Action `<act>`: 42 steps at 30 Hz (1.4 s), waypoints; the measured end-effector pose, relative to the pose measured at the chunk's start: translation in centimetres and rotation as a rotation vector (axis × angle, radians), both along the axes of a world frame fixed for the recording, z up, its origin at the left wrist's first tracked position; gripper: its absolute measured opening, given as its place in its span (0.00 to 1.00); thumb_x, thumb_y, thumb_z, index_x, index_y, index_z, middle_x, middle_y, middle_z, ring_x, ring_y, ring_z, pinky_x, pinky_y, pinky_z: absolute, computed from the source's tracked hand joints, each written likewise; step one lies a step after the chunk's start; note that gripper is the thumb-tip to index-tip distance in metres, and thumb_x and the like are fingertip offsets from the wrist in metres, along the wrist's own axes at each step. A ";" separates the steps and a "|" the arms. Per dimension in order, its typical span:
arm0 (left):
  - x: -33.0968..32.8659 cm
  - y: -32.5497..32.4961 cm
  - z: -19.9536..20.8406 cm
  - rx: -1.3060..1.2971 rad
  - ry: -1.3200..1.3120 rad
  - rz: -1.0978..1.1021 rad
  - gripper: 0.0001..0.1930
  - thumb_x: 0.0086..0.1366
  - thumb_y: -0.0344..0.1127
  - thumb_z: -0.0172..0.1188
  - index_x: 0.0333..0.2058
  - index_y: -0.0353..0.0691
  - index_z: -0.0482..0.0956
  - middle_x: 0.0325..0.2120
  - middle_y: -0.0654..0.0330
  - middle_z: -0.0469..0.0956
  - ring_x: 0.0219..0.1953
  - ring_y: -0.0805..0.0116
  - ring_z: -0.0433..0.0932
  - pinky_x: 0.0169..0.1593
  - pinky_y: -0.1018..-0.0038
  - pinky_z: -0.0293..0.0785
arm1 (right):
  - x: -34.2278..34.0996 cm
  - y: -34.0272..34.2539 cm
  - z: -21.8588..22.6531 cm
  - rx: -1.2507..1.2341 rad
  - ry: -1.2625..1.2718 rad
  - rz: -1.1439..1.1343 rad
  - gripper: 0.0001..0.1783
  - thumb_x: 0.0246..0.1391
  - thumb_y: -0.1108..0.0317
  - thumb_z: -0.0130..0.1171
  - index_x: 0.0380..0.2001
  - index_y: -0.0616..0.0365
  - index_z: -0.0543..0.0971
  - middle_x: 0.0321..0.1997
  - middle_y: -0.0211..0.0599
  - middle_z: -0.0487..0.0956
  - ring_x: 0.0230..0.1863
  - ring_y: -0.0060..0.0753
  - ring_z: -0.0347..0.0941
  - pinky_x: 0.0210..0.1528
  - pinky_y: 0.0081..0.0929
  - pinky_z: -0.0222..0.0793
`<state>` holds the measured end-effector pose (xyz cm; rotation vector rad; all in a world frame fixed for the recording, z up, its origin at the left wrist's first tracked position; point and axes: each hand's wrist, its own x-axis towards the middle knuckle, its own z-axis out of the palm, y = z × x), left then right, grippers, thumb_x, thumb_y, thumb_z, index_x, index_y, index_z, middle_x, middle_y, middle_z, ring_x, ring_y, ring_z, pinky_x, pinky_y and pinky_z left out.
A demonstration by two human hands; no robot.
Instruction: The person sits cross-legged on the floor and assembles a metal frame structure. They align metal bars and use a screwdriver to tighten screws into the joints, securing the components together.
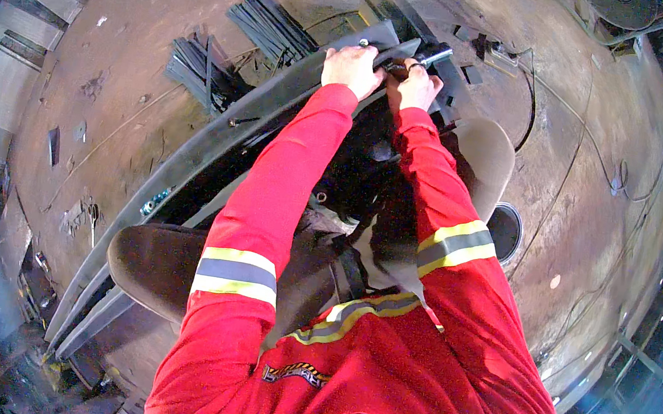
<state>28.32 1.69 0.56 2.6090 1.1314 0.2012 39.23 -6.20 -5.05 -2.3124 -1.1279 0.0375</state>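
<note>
A long curved grey steel bar runs from the lower left up to the upper middle, with a second bar alongside it lower down. My left hand presses on the bar's top end, beside a small bolt head. My right hand is closed around a dark tool with a shiny metal socket end, held at the bar's tip. Both arms wear red sleeves with reflective stripes. What lies under the hands is hidden.
Two bundles of thin dark metal strips lie on the rusty steel floor beyond the bar. A cable snakes along the right side near a round dark hole. My boots flank the bars.
</note>
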 end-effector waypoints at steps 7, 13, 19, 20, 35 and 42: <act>0.1 0.0 0.3 0.033 0.039 -0.011 0.18 0.52 0.51 0.56 0.37 0.46 0.75 0.34 0.56 0.78 0.41 0.57 0.76 0.46 0.54 0.65 | -0.2 -0.1 0.5 -0.028 0.022 -0.025 0.19 0.34 0.62 0.64 0.35 0.52 0.79 0.41 0.36 0.78 0.49 0.33 0.70 0.57 0.39 0.51; -0.3 0.0 0.2 0.030 0.032 0.009 0.18 0.51 0.52 0.56 0.38 0.50 0.76 0.33 0.57 0.79 0.41 0.56 0.75 0.47 0.55 0.63 | -0.6 -0.5 0.9 -0.003 -0.031 0.000 0.14 0.35 0.60 0.63 0.29 0.51 0.80 0.41 0.35 0.78 0.51 0.33 0.68 0.57 0.40 0.51; -0.4 0.1 0.3 -0.002 0.008 0.031 0.19 0.51 0.52 0.57 0.40 0.51 0.77 0.34 0.57 0.79 0.42 0.55 0.74 0.48 0.55 0.63 | -0.8 -0.4 0.7 0.074 -0.082 0.015 0.13 0.36 0.59 0.62 0.27 0.53 0.80 0.40 0.37 0.78 0.49 0.34 0.68 0.54 0.41 0.53; -0.4 0.1 0.6 -0.004 0.021 0.028 0.20 0.51 0.51 0.57 0.41 0.51 0.76 0.36 0.57 0.78 0.43 0.55 0.73 0.48 0.55 0.63 | -0.9 -0.5 0.9 0.087 -0.083 0.039 0.13 0.36 0.59 0.62 0.27 0.54 0.80 0.38 0.39 0.78 0.49 0.34 0.69 0.54 0.41 0.53; -0.7 0.8 0.2 -0.116 0.015 -0.041 0.24 0.49 0.48 0.59 0.46 0.49 0.74 0.39 0.53 0.77 0.45 0.53 0.73 0.51 0.56 0.65 | -1.6 -0.7 2.5 0.016 -0.069 0.003 0.13 0.39 0.57 0.63 0.28 0.53 0.81 0.39 0.37 0.78 0.50 0.35 0.67 0.56 0.35 0.49; -0.7 0.7 0.5 -0.153 0.011 -0.028 0.25 0.50 0.47 0.60 0.47 0.49 0.73 0.42 0.54 0.76 0.47 0.53 0.71 0.53 0.56 0.64 | -1.4 -0.4 1.6 0.064 -0.147 0.043 0.16 0.36 0.60 0.62 0.30 0.57 0.79 0.37 0.40 0.79 0.52 0.38 0.66 0.56 0.42 0.51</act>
